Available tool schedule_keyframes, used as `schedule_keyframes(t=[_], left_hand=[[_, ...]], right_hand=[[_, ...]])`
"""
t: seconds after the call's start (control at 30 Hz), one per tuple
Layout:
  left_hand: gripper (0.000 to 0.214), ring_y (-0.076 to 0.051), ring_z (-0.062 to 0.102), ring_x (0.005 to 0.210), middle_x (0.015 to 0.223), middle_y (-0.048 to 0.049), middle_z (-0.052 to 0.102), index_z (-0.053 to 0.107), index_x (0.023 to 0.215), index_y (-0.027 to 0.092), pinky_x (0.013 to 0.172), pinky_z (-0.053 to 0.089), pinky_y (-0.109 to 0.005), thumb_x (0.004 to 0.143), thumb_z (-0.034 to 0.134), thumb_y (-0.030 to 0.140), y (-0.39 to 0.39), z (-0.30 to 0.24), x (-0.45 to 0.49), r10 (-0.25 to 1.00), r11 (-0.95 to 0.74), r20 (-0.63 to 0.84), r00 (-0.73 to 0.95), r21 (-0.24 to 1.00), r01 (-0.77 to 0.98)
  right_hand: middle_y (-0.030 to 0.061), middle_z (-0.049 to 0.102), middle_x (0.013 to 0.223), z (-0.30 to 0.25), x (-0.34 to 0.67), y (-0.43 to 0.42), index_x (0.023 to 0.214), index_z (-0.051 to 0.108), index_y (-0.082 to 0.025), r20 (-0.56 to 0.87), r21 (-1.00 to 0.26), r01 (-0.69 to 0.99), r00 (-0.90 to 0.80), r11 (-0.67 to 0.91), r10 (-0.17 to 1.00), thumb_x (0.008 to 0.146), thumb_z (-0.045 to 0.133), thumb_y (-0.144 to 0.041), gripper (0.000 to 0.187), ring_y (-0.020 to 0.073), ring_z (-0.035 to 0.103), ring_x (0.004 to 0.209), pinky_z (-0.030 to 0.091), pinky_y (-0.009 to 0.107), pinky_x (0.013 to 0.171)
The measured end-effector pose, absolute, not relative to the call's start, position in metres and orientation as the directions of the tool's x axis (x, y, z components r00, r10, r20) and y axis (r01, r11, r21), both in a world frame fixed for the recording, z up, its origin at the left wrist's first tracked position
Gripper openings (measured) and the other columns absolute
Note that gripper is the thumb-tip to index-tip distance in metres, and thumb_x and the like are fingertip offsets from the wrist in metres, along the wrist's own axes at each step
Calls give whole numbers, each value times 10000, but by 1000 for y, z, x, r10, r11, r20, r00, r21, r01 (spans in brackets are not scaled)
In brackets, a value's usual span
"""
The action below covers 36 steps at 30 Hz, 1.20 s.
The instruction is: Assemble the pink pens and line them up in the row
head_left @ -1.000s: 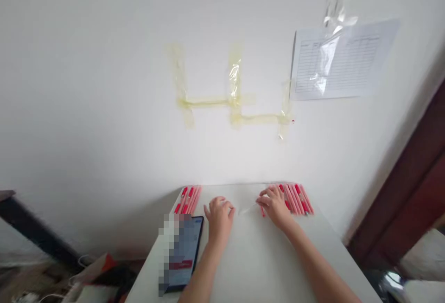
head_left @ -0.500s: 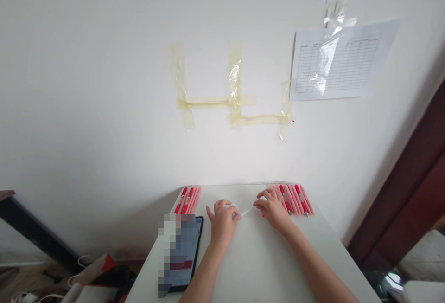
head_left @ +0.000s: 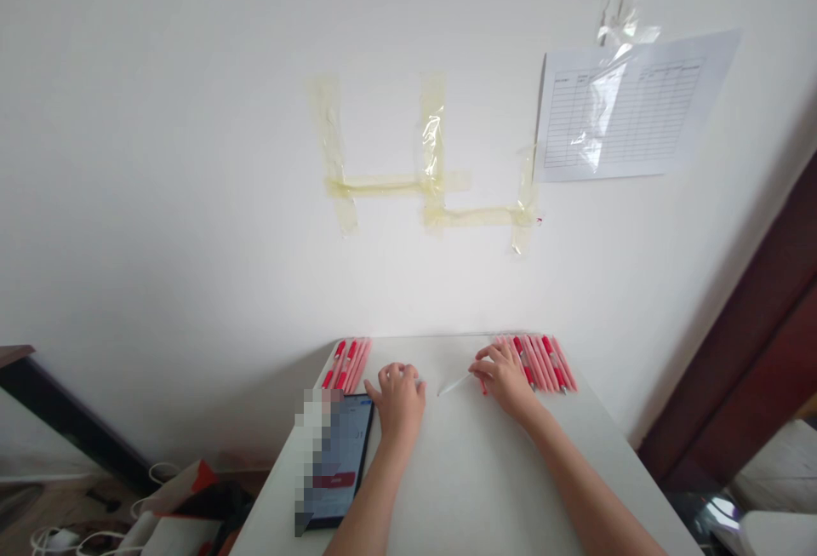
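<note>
A thin, pale pen refill slants down to the left from the fingertips of my right hand, which pinches its upper end. Under that hand pokes out a small red piece, mostly covered. My left hand is over the white table, its fingers bent and spread apart, away from the refill; its palm side is hidden. Just right of my right hand lies a row of several pink and red pens. A smaller group of pink and red pens lies at the back left corner.
A phone, partly pixelated, lies left of my left forearm on the white table. Behind the table rises a wall with yellowish tape and a taped paper sheet. Cables and boxes are on the floor at left.
My left hand has let go of the refill's lower end and shifted left towards the phone. My right hand has barely moved and still pinches the refill.
</note>
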<state>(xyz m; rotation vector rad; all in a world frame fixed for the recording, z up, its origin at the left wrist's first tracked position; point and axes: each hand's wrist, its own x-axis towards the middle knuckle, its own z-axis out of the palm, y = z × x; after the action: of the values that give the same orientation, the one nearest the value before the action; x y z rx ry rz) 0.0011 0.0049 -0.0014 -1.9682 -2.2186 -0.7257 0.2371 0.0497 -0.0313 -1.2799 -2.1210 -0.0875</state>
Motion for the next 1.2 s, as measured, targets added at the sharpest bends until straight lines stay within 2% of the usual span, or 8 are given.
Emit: schedule_keyframes(t=[0.53, 0.93, 1.2], left_hand=[[224, -303, 483, 1258, 1243, -98, 631, 767, 986, 246, 1161, 214, -675, 898, 562, 262, 5, -2, 0, 914, 87, 362, -184, 267, 960], [237, -304, 492, 1240, 1228, -98, 633, 767, 1037, 256, 1155, 234, -655, 884, 587, 271, 4, 1, 0, 910, 94, 367, -191, 266, 960], [188, -297, 501, 1213, 1148, -84, 654, 763, 964, 241, 1146, 239, -654, 878, 600, 276, 2, 2, 1, 911, 74, 370, -180, 282, 957]], right_hand=[[62, 696, 1115, -31, 238, 50, 982, 799, -320, 550, -295, 805, -297, 514, 781, 936, 617, -163, 245, 284, 545, 1123, 442, 487, 1025], [66, 692, 1109, -30, 237, 49, 980, 801, -323, 543, -296, 807, -298, 511, 785, 933, 609, -159, 258, 288, 543, 1117, 433, 483, 1025], [70, 694, 1103, -31, 238, 51, 984, 801, -313, 556, -301, 794, -303, 528, 774, 930, 610, -156, 253, 282, 535, 1110, 427, 488, 1029]])
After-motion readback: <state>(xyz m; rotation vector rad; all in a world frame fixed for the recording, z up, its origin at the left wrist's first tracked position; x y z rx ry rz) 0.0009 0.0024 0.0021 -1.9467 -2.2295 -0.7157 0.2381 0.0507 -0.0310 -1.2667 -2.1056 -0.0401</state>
